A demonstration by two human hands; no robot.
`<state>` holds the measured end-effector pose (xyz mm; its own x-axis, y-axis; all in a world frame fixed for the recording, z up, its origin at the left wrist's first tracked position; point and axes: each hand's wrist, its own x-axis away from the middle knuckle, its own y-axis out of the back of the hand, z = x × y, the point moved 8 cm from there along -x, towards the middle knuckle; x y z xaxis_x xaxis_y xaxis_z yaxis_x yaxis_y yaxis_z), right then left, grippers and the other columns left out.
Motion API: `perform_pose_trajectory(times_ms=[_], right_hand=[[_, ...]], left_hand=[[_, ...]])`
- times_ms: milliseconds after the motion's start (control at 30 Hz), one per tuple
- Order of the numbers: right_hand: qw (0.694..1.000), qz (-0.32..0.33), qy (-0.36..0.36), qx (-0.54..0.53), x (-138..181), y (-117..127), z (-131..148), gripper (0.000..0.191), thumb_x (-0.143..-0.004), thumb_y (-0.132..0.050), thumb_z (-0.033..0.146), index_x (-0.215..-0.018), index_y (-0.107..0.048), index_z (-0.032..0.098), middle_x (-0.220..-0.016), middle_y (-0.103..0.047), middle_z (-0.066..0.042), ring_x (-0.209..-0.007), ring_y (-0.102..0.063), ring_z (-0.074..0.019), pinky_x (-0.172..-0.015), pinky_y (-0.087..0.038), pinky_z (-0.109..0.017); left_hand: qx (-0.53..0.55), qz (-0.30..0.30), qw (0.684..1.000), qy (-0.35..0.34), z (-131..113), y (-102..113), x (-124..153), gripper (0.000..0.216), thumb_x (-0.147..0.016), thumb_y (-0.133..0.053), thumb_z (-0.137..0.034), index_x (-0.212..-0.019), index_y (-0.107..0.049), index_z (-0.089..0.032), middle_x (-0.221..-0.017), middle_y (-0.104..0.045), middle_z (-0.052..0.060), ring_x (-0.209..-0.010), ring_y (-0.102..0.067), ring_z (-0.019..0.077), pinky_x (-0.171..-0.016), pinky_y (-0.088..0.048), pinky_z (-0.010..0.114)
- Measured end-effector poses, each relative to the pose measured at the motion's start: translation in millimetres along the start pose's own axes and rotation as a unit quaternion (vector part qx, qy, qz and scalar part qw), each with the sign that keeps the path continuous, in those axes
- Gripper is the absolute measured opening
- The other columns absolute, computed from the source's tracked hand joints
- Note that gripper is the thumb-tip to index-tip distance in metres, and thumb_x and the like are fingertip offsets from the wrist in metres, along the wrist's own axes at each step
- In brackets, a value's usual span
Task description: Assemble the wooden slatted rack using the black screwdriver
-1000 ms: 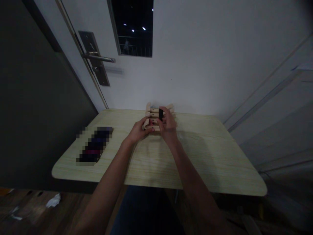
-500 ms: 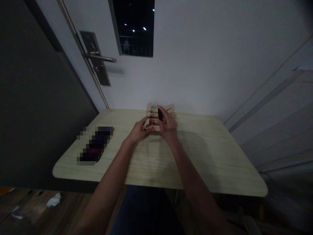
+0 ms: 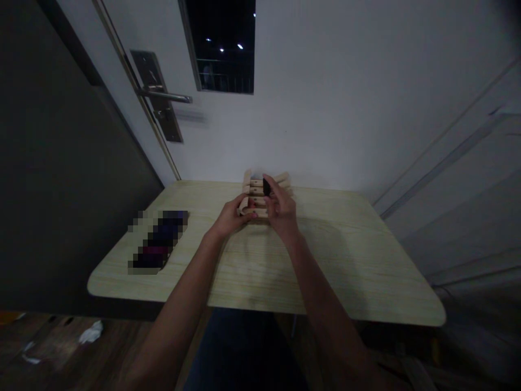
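A small light-wood slatted piece (image 3: 257, 191) with flared ends and dark holes along its slats lies at the back middle of the table. My left hand (image 3: 233, 217) is closed on its near left corner, the thumb along the front slat. Over its right half, my right hand (image 3: 282, 210) pinches a small black flat thing (image 3: 266, 187) between thumb and fingers. What this black thing is, I cannot make out. A bit of red shows between the slats near my left fingers. My right hand hides much of the wooden piece's right side.
The pale wood-grain table (image 3: 337, 260) stands against a white door (image 3: 325, 108) with a metal handle (image 3: 169, 98) and a dark window. A pixelated dark flat object (image 3: 160, 239) lies at the table's left. Crumpled white paper (image 3: 91, 332) is on the floor.
My right hand has shifted very slightly, with the black thing still in its pinch. My left hand and the wooden piece stay in place.
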<state>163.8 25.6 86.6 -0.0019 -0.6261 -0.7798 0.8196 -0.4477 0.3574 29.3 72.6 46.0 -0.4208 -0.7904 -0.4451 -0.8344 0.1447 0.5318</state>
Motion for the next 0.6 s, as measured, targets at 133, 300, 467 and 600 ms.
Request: perform_pose_trajectory(times_ms=[133,300,467,600], right_hand=[[1.000,-0.022,-0.017,0.007,0.6,1.2,-3.5,0.041,-0.092,-0.043,0.036,-0.133,-0.046,0.030,-0.117,-0.061,-0.004,-0.097,-0.060,-0.0187,-0.080,-0.054,-0.034],[0.998,-0.034,-0.018,0.042,0.9,3.8,-3.8,0.043,-0.090,-0.047,0.038,-0.132,-0.047,0.029,-0.104,-0.061,-0.005,-0.089,-0.059,-0.0187,-0.075,-0.055,-0.033],[0.999,-0.041,-0.011,0.026,0.3,7.4,0.6,0.043,-0.092,-0.043,0.033,-0.135,-0.043,0.028,-0.118,-0.061,-0.006,-0.099,-0.060,-0.0191,-0.084,-0.054,-0.035],[0.999,-0.029,0.003,0.016,0.7,6.3,4.0,0.042,-0.094,-0.035,0.027,-0.136,-0.042,0.027,-0.126,-0.059,-0.006,-0.103,-0.061,-0.0188,-0.089,-0.053,-0.038]], left_hand=[[-0.004,-0.002,1.000,-0.002,0.2,0.6,0.0,0.038,-0.072,-0.070,-0.033,-0.103,-0.059,-0.014,-0.096,-0.065,0.006,-0.090,-0.059,0.0192,-0.083,-0.045,0.030],[-0.008,-0.002,1.000,-0.001,-1.4,0.9,0.1,0.038,-0.072,-0.070,-0.032,-0.103,-0.059,-0.013,-0.095,-0.065,0.006,-0.090,-0.060,0.0199,-0.084,-0.045,0.031],[0.007,0.000,1.000,-0.004,-0.6,0.4,0.1,0.037,-0.071,-0.070,-0.033,-0.100,-0.059,-0.013,-0.092,-0.064,0.006,-0.086,-0.059,0.0190,-0.080,-0.046,0.031],[0.006,-0.002,1.000,-0.006,-2.2,1.1,0.2,0.035,-0.072,-0.070,-0.034,-0.098,-0.058,-0.014,-0.092,-0.064,0.005,-0.086,-0.059,0.0183,-0.080,-0.045,0.030]])
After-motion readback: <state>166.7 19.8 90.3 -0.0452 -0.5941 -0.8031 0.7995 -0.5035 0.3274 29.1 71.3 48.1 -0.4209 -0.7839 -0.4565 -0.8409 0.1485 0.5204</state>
